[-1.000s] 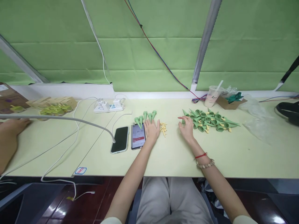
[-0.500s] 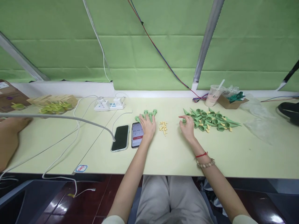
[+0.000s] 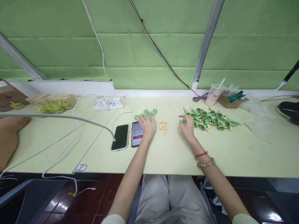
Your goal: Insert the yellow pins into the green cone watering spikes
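Note:
My left hand (image 3: 147,127) lies flat with fingers spread over the tips of a small group of green cone-shaped pieces (image 3: 148,113), just right of a phone with a lit screen (image 3: 137,134). My right hand (image 3: 187,127) rests on the table with fingers loosely apart, touching the left edge of a large pile of green cones (image 3: 210,119). Between the hands lies a small heap of yellow pegs (image 3: 163,125). Neither hand grips anything.
A dark phone (image 3: 120,137) lies left of the lit one, with a white cable and a power strip (image 3: 108,104) behind. A cup (image 3: 213,95), a cardboard box (image 3: 230,100) and plastic wrap sit back right. Another person's arm (image 3: 8,137) rests far left.
My left hand slid left and forward off the yellow pegs onto the small group of cones. My right hand stayed at the pile's edge.

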Motion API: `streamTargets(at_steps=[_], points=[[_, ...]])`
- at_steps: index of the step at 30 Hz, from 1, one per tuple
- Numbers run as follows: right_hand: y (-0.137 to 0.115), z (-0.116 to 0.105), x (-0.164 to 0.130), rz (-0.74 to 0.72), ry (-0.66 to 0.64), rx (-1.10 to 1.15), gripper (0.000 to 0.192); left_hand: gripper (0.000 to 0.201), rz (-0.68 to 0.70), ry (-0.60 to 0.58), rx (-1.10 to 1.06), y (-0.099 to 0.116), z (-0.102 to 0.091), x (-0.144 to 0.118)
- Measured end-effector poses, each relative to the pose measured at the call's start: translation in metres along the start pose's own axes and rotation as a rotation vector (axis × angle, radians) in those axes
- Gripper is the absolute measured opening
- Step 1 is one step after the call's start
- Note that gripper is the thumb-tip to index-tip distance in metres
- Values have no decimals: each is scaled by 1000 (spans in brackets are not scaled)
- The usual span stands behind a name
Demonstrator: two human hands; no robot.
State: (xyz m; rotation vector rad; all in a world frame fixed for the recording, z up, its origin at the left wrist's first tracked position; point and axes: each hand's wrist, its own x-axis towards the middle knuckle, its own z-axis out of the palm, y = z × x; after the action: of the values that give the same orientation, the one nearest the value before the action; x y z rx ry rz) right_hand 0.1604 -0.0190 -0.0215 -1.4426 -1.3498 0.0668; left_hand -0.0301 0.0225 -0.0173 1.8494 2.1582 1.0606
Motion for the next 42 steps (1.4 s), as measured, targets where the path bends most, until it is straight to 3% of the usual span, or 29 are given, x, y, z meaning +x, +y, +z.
streamTargets(at_steps=[29,36,42], points=[[-6,-1,-1,-33,-11,29,23,40,128,7,-163,-5,5,5],[-7,-1,-1,-53,-28,49,23,38,251,-24,-5,-2,1,5],[-8,0,-2,-46,-68,63,23,37,435,-204,73,-2,7,-3]])
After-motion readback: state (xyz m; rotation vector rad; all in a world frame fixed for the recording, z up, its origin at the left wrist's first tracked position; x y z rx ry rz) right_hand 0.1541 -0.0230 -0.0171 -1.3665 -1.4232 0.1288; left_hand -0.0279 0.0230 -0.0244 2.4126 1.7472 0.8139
